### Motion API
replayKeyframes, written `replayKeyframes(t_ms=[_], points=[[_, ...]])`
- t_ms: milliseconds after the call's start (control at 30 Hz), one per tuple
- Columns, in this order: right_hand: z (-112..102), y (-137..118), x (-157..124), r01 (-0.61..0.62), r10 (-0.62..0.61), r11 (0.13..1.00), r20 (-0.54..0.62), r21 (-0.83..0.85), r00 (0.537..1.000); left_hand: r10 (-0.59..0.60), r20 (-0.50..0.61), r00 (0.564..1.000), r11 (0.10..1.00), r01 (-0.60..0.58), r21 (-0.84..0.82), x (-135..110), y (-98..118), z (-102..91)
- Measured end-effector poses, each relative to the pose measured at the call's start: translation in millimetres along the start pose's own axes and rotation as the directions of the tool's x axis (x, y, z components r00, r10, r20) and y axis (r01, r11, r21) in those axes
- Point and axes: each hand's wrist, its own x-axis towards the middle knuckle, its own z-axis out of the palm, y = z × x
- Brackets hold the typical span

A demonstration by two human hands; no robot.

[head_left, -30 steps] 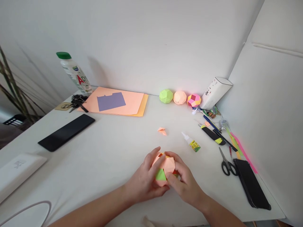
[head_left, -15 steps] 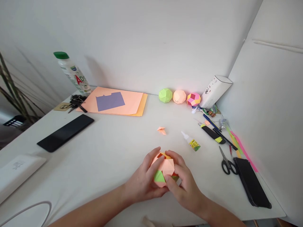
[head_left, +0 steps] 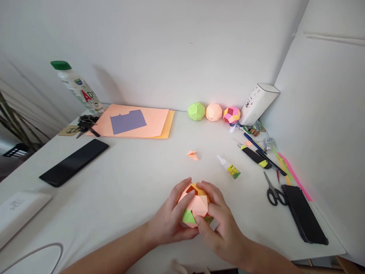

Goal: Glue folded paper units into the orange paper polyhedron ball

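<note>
Ball (head_left: 200, 205) turned slightly, left fingers (head_left: 182, 186), right fingers (head_left: 213, 193) pinching it, glue bottle (head_left: 232, 169), scrap (head_left: 193, 155) beyond

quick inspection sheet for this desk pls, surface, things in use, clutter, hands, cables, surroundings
Surface: white tabletop, items spread across it
Things in use: multicoloured paper ball in hand; folded peach piece and nozzle bottle lie beyond it
Clutter: scissors beside black phone; cutter; paper sheets; three paper balls in a row
Hands: left hand and right hand both grip the ball
Cables: pale curved outline lower left, cable or edge, cannot tell
Surroundings: pale wall behind
</note>
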Motion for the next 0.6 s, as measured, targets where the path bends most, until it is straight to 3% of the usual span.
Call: replayKeyframes(t_ms=[233, 467, 600], points=[[0, 5, 1, -0.091, 0.092, 0.996, 0.024, -0.021, 0.995, -0.027, 0.006, 1.0, 0.998, 0.027, 0.061, 0, 0, 0.7], [-16, 12, 7, -0.232, 0.209, 0.969, 0.219, 0.082, 0.953, -0.091, 0.06, 0.994, 0.996, 0.09, 0.014, -2, -4, 3.0], [-21, 15, 9, -0.28, 0.251, 0.955, 0.229, 0.102, 0.94, -0.095, 0.085, 0.992, 0.995, 0.093, 0.019, -2, -5, 3.0]])
